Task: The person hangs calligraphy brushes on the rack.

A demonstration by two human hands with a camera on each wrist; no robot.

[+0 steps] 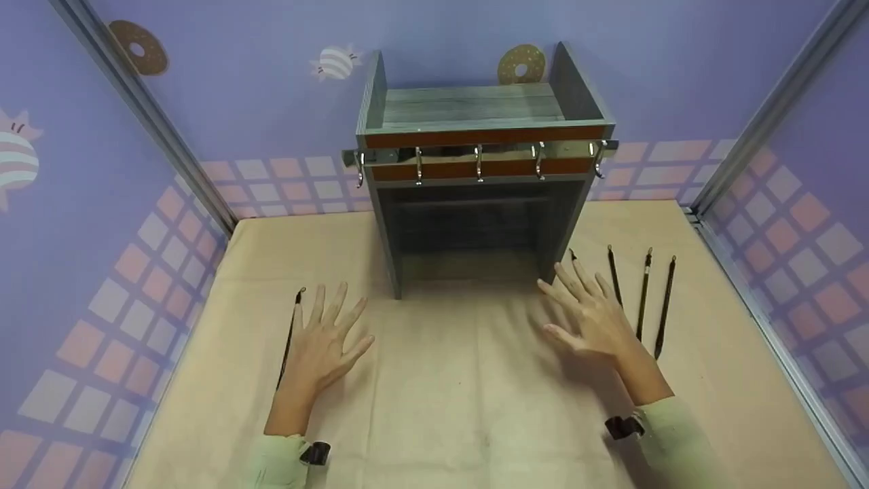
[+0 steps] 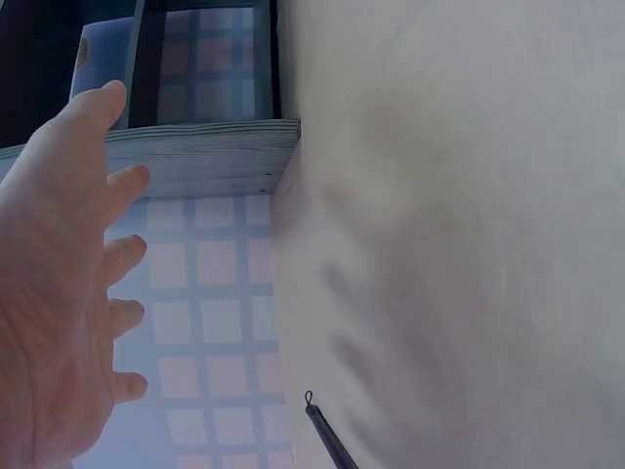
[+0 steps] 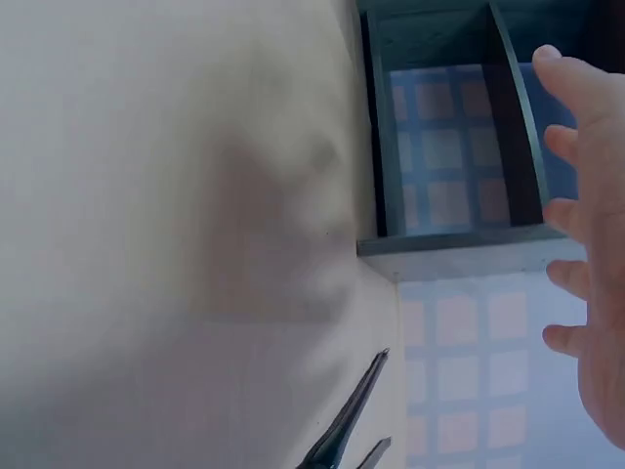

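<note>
Both my hands hover low over the tan worktop (image 1: 461, 407), palms down, fingers spread and holding nothing. My left hand (image 1: 324, 343) is toward the left edge, with one thin dark brush (image 1: 290, 336) lying just beside its outer edge, loop end pointing to the back. My right hand (image 1: 589, 316) is in front of the right leg of the grey rack (image 1: 478, 163), which stands at the back middle of the worktop with a row of metal hooks (image 1: 479, 161) across its front. Three more brushes (image 1: 643, 295) lie side by side just right of that hand, toward the right edge, and a fourth tip (image 1: 572, 255) peeks out behind my fingers (image 1: 577, 275). As I judge it, the nearest pick is a brush, so I'd do best to come down on the middle of one handle, pinch with thumb and two fingers, and keep clear of its neighbours, since they lie close together and would roll.
</note>
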